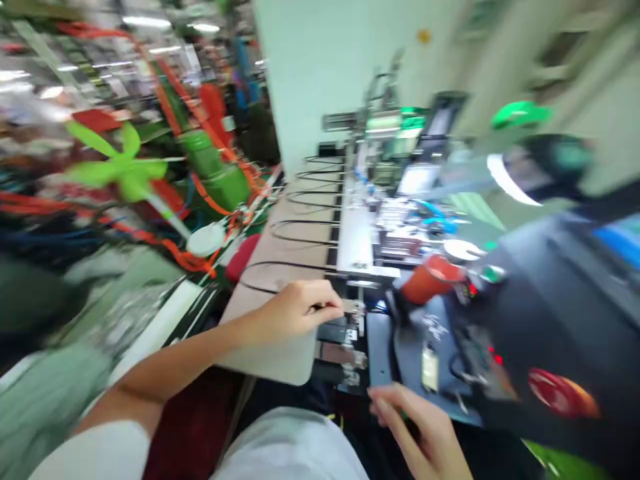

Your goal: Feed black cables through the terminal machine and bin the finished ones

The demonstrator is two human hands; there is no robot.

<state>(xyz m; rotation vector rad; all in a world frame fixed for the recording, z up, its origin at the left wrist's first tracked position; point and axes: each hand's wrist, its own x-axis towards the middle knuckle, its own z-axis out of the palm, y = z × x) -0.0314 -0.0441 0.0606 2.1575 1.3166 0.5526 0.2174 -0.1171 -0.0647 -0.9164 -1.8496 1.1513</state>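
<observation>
My left hand [305, 307] reaches over the front of a pale board [270, 353], thumb and fingertips drawn together in a pinch. Its fingertips are beside the metal clamp parts [355, 317] at the front of a machine. Whatever may be between them is too small or blurred to make out. Lower right, my right hand [420, 430] is near the front edge of a grey metal plate [381, 353]. Its fingers are curled, with thumb and forefinger close together. I cannot make out anything held there.
Black wire loops [300, 230] stand along the board. An orange-red cylinder [430, 279] and a red button [555, 393] are on the right. A green fan [123, 163] and grey cloth [65, 380] are on the left. Motion blurs much of the view.
</observation>
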